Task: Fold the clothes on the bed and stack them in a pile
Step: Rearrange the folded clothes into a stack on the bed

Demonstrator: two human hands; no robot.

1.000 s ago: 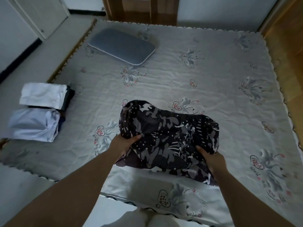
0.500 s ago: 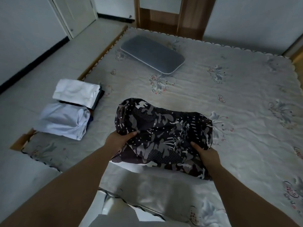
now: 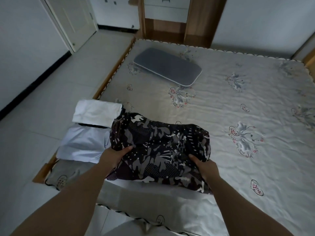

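No readable text, label, brand or number anywhere, small script-like marks beside the printed flower motifs on the bed cover (image 3: 238, 106) were too small and blurred to make out, patterned garment (image 3: 160, 150) carried no lettering

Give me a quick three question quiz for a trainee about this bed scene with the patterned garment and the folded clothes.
1. True or false: both hands grip the dark patterned garment.
2. Multiple choice: the folded white garment and the folded pale blue garment lie A) at the bed's left edge, B) on the grey pillow, C) on the floor.
3. Fill in: the grey pillow lies near the ____ of the bed, away from the person.

Key: 1 true, the left hand and right hand each hold a side. 2 A. 3 far end.
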